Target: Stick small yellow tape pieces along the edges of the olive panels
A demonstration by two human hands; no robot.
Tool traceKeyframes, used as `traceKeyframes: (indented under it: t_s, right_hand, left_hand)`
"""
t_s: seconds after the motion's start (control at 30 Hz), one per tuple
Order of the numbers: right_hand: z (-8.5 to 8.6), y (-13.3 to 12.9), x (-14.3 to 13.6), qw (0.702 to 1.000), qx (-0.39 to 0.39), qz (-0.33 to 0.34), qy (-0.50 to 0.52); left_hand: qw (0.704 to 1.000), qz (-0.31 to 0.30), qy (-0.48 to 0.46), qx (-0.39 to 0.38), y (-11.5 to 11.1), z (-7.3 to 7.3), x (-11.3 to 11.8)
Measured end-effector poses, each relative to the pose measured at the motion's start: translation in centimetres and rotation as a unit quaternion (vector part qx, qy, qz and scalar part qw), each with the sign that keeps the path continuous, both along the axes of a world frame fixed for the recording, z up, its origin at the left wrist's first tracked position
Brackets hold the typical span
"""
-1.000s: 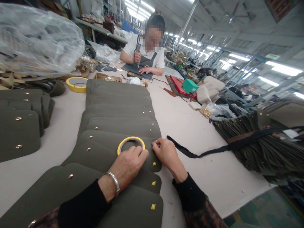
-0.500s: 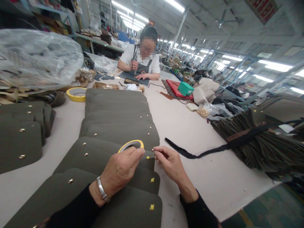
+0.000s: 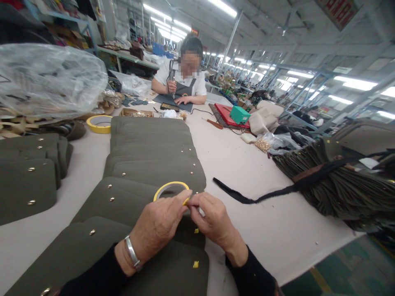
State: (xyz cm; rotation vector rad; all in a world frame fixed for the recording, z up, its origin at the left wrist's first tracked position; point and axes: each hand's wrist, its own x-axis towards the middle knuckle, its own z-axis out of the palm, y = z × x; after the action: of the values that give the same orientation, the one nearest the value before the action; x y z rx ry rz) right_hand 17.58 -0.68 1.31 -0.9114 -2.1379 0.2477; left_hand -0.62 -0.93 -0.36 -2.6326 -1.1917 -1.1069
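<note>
My left hand (image 3: pixel 157 222), with a silver bracelet at the wrist, is closed round a roll of yellow tape (image 3: pixel 171 186). The fingertips of my right hand (image 3: pixel 212 218) are pinched at the roll's right edge, touching my left fingertips; a bit of yellow tape shows between them. Both hands are above overlapping dark olive panels (image 3: pixel 148 142) with shiny metal studs. Below my hands, a small yellow tape piece (image 3: pixel 196 264) sticks to the nearest panel, and another (image 3: pixel 196 231) lies beside my right hand.
A second yellow tape roll (image 3: pixel 99 124) lies at the panels' far left. A black strip (image 3: pixel 234 196) runs right to a bundle of olive pieces (image 3: pixel 333 185). Across the table, a person (image 3: pixel 185 78) holds a corded tool. A green box (image 3: pixel 240 114) sits on a red item.
My right hand has moved left and slightly down, from the panel's edge to the tape roll, and its fingertips now meet my left hand's. The left hand still holds the roll.
</note>
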Motion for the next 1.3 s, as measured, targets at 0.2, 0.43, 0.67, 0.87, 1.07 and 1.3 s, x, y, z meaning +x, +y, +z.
traceKeyframes:
  t_s: [0.2, 0.43, 0.67, 0.87, 1.07, 1.3]
  right_hand:
    - [-0.9, -0.6, -0.6, 0.996, 0.036, -0.065, 0.039]
    - [-1.3, 0.6, -0.4, 0.825, -0.431, -0.139, 0.337]
    - [-2.6, 3.5, 3.5, 0.834, -0.475, -0.162, 0.228]
    - [-2.7, 3.7, 2.8, 0.902, -0.39, -0.176, 0.053]
    - [-2.9, 3.8, 2.1, 0.951, -0.253, -0.168, -0.055]
    - [-3.4, 4.2, 1.9, 0.947, -0.245, -0.194, -0.071]
  left_hand:
    - [0.997, -0.011, 0.0, -0.077, -0.2, 0.4, 0.2]
    - [0.999, -0.027, -0.025, -0.014, -0.1, 1.3, 1.1]
    - [0.983, 0.044, 0.156, -0.089, 0.4, -0.4, 0.7]
    - [0.966, 0.035, 0.206, -0.151, 0.3, -0.7, 1.0]
    - [0.965, 0.035, 0.202, -0.162, 0.4, -0.8, 1.0]
    - [0.967, 0.029, 0.186, -0.173, 0.5, -1.0, 0.8]
